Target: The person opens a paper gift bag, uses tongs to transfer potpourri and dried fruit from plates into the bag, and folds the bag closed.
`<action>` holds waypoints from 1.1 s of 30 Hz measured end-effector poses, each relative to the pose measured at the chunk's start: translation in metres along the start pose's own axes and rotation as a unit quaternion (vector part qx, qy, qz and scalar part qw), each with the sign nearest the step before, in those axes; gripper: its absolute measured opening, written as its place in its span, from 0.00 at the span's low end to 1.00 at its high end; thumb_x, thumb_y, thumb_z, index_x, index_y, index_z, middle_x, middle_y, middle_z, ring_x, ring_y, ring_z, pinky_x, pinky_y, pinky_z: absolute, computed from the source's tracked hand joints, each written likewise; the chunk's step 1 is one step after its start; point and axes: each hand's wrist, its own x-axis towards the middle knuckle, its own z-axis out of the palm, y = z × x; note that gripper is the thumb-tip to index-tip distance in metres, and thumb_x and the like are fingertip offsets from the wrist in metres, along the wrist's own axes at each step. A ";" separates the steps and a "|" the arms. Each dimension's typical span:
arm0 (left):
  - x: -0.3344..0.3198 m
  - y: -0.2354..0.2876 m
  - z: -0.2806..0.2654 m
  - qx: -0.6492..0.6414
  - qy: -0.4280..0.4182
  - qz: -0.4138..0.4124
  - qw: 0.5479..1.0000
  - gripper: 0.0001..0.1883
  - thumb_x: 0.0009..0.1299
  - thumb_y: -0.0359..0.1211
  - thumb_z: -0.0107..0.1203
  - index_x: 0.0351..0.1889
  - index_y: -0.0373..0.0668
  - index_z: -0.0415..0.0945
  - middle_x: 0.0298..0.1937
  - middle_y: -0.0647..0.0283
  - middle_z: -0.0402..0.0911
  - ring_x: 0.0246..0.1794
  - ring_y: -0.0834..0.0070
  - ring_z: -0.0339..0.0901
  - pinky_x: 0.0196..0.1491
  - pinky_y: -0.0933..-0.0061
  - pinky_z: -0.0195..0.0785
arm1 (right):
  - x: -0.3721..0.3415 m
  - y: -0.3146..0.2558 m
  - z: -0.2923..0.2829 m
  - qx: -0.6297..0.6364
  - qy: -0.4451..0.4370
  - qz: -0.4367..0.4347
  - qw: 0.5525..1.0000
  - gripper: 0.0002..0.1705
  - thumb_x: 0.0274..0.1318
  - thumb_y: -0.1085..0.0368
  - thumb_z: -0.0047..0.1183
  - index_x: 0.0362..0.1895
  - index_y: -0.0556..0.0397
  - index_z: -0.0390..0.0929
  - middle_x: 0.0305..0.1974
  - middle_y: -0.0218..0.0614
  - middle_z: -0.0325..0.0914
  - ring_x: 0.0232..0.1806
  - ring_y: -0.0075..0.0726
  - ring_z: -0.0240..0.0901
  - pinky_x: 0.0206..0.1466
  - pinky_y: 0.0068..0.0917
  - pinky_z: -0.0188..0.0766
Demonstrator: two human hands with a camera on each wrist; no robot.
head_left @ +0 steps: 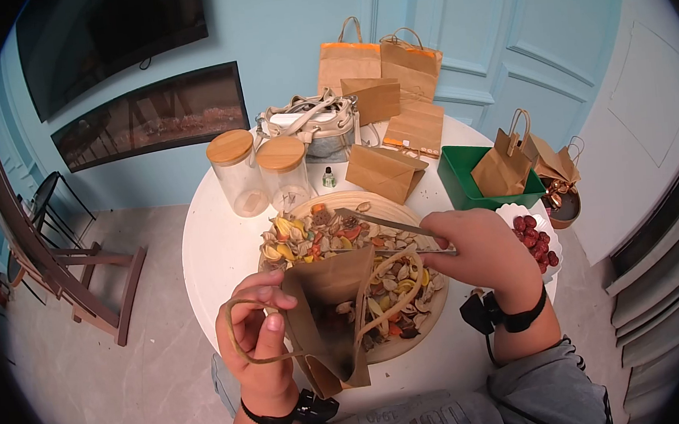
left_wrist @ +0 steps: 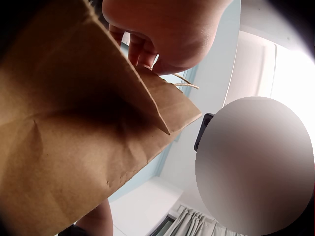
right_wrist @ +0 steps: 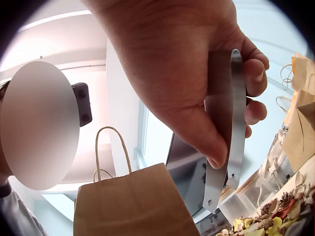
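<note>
1. paper bag (head_left: 322,294), one, directly beside the left hand and over the near part of the tray; mouth spread, two twisted handles, one at the left hand, the other toward the right hand.
2. left hand (head_left: 256,324), one: fingers and thumb curled, clamped on the bag at its left handle, the handle's loop crossing the hand.
3. right hand (head_left: 476,248), one: thumb and fingers brought together on one pair of metal tongs (head_left: 393,225); the two arms of the tongs stand apart, reaching leftward from the hand. whether anything lies between their tips cannot be told.
4. dried petals (head_left: 309,235), too many to count, below and left of the right hand, heaped on one round tray (head_left: 400,211).
5. red dates (head_left: 531,235), crowded past counting, in one white dish (head_left: 514,209) just right of the right hand.
6. beyond both hands on one white table (head_left: 214,255): two lidded jars (head_left: 283,172), one small bottle (head_left: 328,177), one handbag (head_left: 333,144) and five further bags (head_left: 387,171) of brown paper.
7. beyond the right hand: one green bin (head_left: 455,171) with one brown bag (head_left: 501,167) in it.
</note>
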 end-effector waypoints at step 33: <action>0.001 0.000 0.000 0.003 -0.006 0.014 1.000 0.10 0.65 0.26 0.52 0.44 0.36 0.71 0.43 0.48 0.76 0.49 0.66 0.73 0.52 0.65 0.66 | -0.001 0.005 -0.001 -0.013 0.032 -0.011 0.999 0.17 0.45 0.55 0.64 0.33 0.51 0.75 0.21 0.34 0.69 0.25 0.44 0.70 0.28 0.35 0.64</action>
